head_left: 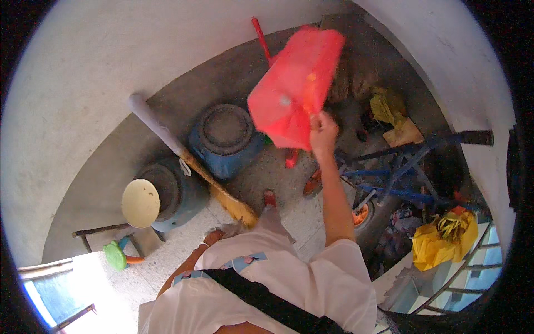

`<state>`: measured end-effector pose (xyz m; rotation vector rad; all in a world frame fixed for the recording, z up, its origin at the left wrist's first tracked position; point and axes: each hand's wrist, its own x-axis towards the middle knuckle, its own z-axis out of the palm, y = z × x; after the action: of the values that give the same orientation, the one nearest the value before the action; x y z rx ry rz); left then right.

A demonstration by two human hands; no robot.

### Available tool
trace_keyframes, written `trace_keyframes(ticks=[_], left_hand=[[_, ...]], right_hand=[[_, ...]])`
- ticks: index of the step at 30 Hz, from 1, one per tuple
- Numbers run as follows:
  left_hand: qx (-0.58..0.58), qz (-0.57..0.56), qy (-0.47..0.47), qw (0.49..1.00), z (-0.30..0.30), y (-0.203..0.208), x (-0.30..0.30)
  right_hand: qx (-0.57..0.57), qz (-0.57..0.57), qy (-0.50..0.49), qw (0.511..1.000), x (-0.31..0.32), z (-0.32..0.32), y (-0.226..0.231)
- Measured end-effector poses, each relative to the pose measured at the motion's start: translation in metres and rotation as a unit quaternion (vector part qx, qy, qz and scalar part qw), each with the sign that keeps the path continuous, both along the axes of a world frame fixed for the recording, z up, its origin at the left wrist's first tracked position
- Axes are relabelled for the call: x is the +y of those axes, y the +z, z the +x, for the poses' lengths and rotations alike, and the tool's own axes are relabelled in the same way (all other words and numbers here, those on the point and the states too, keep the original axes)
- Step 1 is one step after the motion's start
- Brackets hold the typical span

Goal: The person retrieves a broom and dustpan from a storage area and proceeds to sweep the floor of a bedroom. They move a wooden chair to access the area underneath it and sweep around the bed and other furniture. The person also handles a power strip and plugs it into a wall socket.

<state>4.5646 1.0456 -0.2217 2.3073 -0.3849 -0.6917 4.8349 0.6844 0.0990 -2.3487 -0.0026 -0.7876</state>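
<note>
Out ahead, a red bag [289, 89] hangs from my outstretched right hand [324, 136]. My fingers are closed on its lower edge, and the bag is smeared by motion. Low at my left side, my left hand [214, 236] is beside my trousers, with a light band at the wrist. Its fingers are too dim and blurred to make out. Near it is the straw end of a long broom [236, 209], whose pale handle end slants up toward the left wall.
Two blue drums [222, 161] stand left, a cream basin [141, 203] on the nearer one. A green stool [115, 255] is lower left. At right are a blue metal frame with orange wheels [361, 214] and a yellow bag [445, 239] by a railing. A red pole [260, 36] leans behind.
</note>
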Motion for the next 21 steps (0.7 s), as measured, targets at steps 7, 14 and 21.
trace_keyframes(ticks=[7,14,21], left_hand=[[0.079,-0.009,0.077,0.994,0.08,0.081,-0.038],[0.097,-0.004,0.169,0.981,0.146,0.06,-0.098],[0.113,0.035,0.2,0.973,0.182,0.039,-0.169]], right_hand=[[-0.157,0.25,-0.114,0.949,-0.11,0.166,-0.007],[-0.118,0.593,-0.067,0.794,-0.133,0.329,-0.034],[0.275,-0.119,-0.123,0.946,-0.194,0.488,-0.148]])
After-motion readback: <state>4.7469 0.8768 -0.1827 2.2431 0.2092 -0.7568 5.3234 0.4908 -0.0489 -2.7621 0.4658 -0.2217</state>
